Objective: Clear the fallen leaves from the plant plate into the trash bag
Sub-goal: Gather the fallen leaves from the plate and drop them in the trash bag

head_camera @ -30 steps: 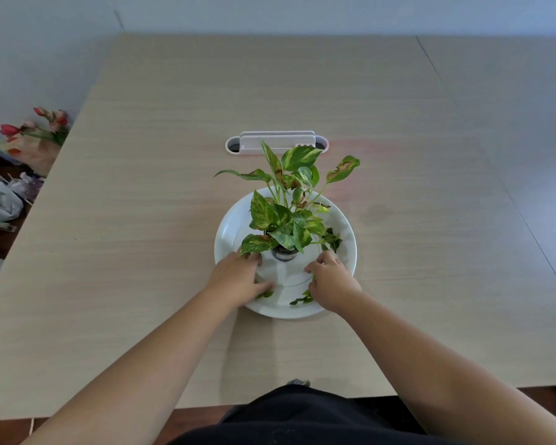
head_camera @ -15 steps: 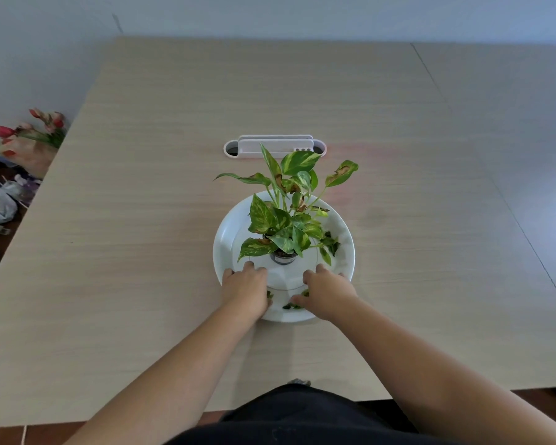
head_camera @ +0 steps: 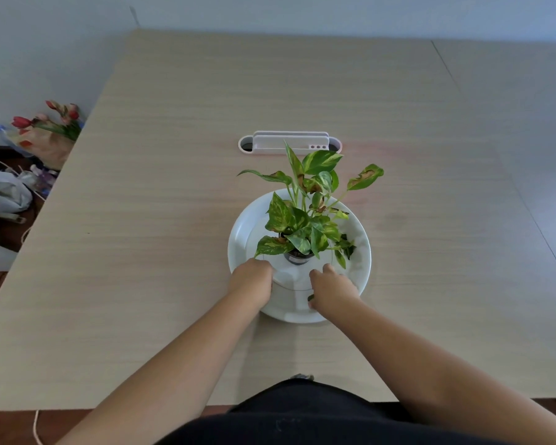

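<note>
A white plate sits on the wooden table, with a small potted plant standing in its middle. Dark fallen leaves lie on the plate's right side, under the foliage. My left hand rests knuckles-up on the plate's near left part with its fingers curled down; what is under them is hidden. My right hand is on the near right part, fingers closed, and a bit of a green leaf pokes out at the thumb. A white plastic bag lies on the floor left of the table.
A white cable box is set into the table behind the plant. A flower bouquet and clutter lie on the floor by the table's left edge. A second table adjoins on the right.
Both hands have closed over the near part of the plate. The loose leaves that lay between them are now covered or taken up; only a scrap shows at the right thumb.
</note>
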A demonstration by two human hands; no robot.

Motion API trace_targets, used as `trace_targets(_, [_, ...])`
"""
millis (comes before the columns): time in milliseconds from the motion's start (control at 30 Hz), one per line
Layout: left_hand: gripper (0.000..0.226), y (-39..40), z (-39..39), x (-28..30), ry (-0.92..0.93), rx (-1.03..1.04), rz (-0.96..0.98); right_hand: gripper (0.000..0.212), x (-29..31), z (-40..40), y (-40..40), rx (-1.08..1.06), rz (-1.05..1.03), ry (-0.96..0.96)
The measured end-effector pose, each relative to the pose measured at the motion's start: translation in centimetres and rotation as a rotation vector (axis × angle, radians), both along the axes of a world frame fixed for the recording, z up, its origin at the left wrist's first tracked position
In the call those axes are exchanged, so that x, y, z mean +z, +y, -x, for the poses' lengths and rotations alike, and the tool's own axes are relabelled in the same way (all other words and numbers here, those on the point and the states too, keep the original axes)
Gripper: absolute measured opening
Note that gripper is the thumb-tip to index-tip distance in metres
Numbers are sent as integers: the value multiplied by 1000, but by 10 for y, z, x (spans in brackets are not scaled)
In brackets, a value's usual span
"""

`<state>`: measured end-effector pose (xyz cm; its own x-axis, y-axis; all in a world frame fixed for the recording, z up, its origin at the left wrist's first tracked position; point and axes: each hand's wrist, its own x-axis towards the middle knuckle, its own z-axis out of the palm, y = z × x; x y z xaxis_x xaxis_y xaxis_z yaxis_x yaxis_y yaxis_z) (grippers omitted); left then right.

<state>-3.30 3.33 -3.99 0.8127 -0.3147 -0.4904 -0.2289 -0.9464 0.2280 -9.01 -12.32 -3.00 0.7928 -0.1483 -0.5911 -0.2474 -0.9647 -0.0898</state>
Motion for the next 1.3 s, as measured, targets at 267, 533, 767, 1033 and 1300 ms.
trace_targets(267, [26,3,-5,0,39,8,57,24,-6,-2,-14,98,-84,-21])
trace_targets(533, [28,7,-5,6,31,-12,93,31,-11,-5,-28,48,-270,-37])
trace_targets(767, [21,11,-5,11,46,31,165,19,1,-12,-42,-252,-456,-113])
trace_targets(1033, [15,17,-8,28,56,406,449,23,18,-14,-67,-797,-871,-229])
trace_targets(1300, [23,35,-7,38,189,762,786,35,16,8,-71,-1079,-1310,-177])
